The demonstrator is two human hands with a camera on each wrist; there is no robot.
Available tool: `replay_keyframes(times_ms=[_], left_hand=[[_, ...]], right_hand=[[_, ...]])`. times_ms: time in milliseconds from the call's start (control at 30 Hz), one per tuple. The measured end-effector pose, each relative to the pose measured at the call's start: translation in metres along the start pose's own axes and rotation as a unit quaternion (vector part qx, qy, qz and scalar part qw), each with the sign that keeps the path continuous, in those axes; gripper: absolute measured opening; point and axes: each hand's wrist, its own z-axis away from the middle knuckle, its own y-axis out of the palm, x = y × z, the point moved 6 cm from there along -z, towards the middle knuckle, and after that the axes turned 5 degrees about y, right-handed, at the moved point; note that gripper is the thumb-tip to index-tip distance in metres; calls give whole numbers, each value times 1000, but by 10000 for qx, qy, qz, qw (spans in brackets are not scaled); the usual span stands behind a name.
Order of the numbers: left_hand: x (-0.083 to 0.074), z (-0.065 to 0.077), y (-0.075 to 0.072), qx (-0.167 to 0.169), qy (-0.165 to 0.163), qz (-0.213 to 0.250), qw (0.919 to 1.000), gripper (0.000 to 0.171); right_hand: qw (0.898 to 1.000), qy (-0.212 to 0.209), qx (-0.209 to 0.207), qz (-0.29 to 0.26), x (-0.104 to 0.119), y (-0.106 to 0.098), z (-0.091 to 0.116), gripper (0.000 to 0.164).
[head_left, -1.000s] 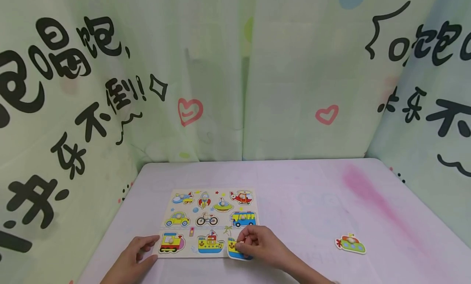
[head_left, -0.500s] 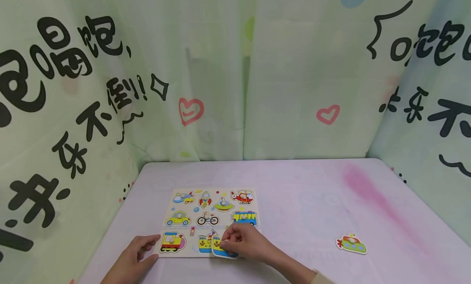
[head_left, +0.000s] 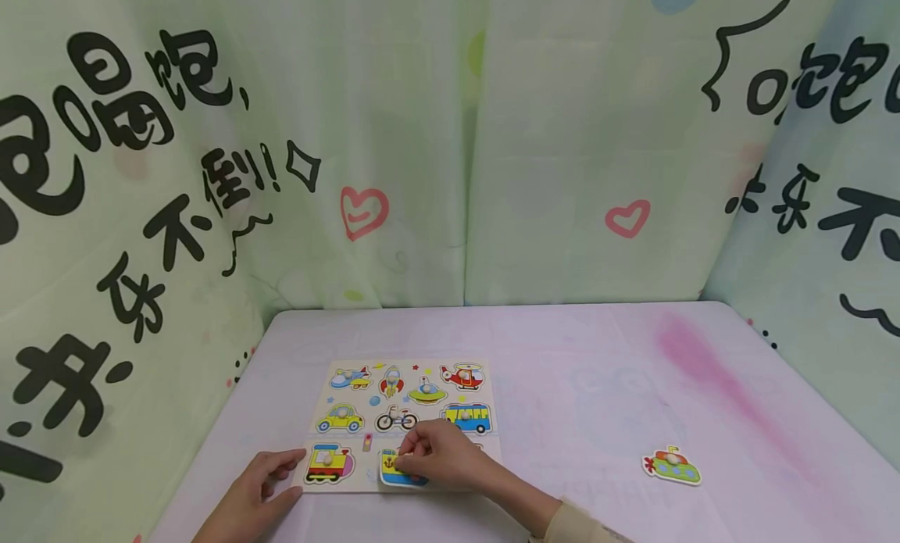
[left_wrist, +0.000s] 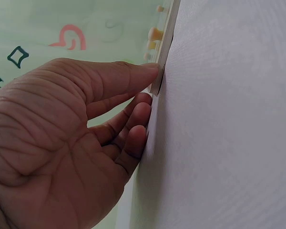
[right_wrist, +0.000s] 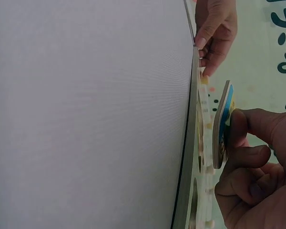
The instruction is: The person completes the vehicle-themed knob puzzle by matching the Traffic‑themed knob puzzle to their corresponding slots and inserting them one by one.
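Observation:
A flat wooden puzzle board (head_left: 364, 480) with vehicle pictures lies on the table. My right hand (head_left: 446, 453) pinches a blue and yellow ship puzzle piece (head_left: 389, 466) between thumb and fingers, over the board's front row. In the right wrist view, the ship piece (right_wrist: 223, 126) is tilted and apart from the board (right_wrist: 185, 181); my fingers hide part of its picture. At the board's front left corner, my left hand (head_left: 256, 492) touches the edge. The left wrist view has the left thumb (left_wrist: 133, 76) against that corner, the other fingers loosely bent.
A green submarine piece (head_left: 671, 468) lies on the table (head_left: 576, 418), well to the right of the board. Train (head_left: 328, 465), car (head_left: 341, 419) and bus (head_left: 466, 418) pieces, among several others, sit on the board. Curtains (head_left: 534, 137) surround the table's back and sides.
My right hand has moved left with the ship piece, from the board's front right part to over the printed ship picture, which is now covered. The left hand has stayed put.

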Motion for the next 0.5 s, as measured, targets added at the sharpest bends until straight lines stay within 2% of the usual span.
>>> replay_keyframes(times_ms=[300,500], left_hand=[[0,1,0,-9,26,36,10000,50],[2,1,1,-1,4,27,10000,50]], right_hand=[[9986,95,-146,490,4,3,-10,17],[9977,239,-134,612,2,5,-12,17]])
